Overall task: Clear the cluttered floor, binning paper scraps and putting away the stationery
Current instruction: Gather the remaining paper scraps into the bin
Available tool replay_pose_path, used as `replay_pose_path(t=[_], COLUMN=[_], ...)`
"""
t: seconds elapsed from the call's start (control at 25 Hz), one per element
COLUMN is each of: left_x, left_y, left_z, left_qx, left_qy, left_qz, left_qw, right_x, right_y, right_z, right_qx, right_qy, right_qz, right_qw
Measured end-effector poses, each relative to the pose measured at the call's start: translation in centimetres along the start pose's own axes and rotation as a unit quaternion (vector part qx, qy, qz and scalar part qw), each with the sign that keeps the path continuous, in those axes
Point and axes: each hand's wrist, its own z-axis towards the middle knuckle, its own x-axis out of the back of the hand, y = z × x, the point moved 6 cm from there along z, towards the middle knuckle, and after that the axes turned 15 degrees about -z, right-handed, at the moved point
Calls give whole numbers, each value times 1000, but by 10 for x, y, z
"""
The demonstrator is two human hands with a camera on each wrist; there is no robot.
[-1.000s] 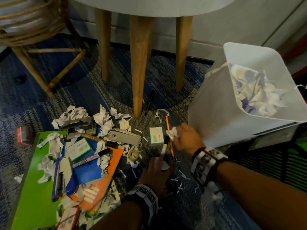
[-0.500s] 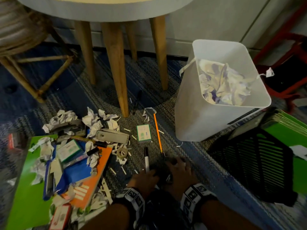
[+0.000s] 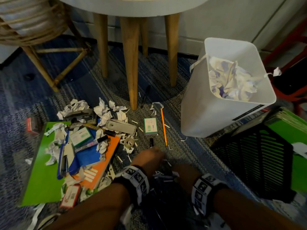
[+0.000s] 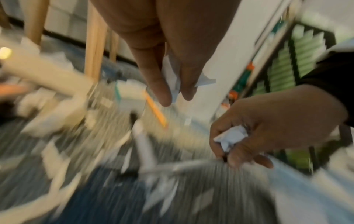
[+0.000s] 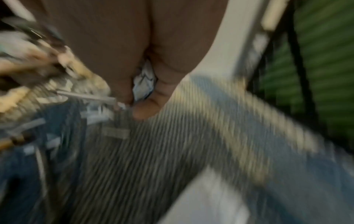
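Observation:
My left hand (image 3: 149, 157) is low over the carpet and pinches a small white paper scrap (image 4: 173, 84) between its fingers (image 4: 162, 94). Just to its right, my right hand (image 3: 184, 173) grips a crumpled paper ball (image 4: 230, 136) in curled fingers, also seen in the right wrist view as white paper (image 5: 144, 81). More thin paper strips (image 3: 163, 177) lie between the two hands. A marker (image 3: 151, 142), an orange pencil (image 3: 163, 127) and a green-and-white box (image 3: 150, 126) lie on the carpet ahead. The white bin (image 3: 207, 117), holding crumpled paper (image 3: 232, 83), stands at the right.
A heap of folders, notebooks, a stapler (image 3: 121, 127), a tape roll (image 3: 129, 143) and paper balls (image 3: 103, 112) covers the floor at the left. A black mesh tray (image 3: 259, 165) stands at the right, in front of green folders (image 3: 292, 130). Wooden table legs (image 3: 131, 67) and a rattan stool (image 3: 43, 67) stand behind.
My right hand took a paper ball near the pencil and drew back towards me. Both hands now sit close together over the small strips; the left one has picked up a scrap.

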Motion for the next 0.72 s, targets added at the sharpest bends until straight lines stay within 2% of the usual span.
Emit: replay_pose_path(t=[0.12, 0.2, 0.28, 0.36, 0.44, 0.52, 0.64, 0.68, 0.72], left_x=[50, 85, 121, 158, 191, 215, 226, 226, 227], left_y=[34, 60, 86, 114, 139, 160, 183, 189, 193], left_z=[9, 10, 8, 4, 0, -2, 4, 8, 11], left_qx=[-35, -55, -74, -97, -116, -133, -143, -141, -139], left_qy=[84, 130, 187, 256, 316, 348, 343, 338, 339], left_qz=[-33, -44, -65, -95, -120, -146, -153, -151, -157], left_qw=[995, 989, 977, 957, 934, 916, 916, 918, 917], right_x=[64, 106, 147, 192, 238, 279, 307, 307, 305], right_y=[8, 8, 4, 3, 7, 24, 72, 88, 101], right_z=[-25, -52, -84, -125, -161, -183, -187, -183, -177], right_qx=[45, 64, 72, 74, 77, 55, -59, -95, -121], right_qy=[-27, -9, 38, 117, 195, 300, 441, 453, 441], right_qz=[-53, -61, -44, 48, 176, 265, 302, 292, 277], right_qw=[997, 996, 996, 989, 962, 915, 843, 837, 845])
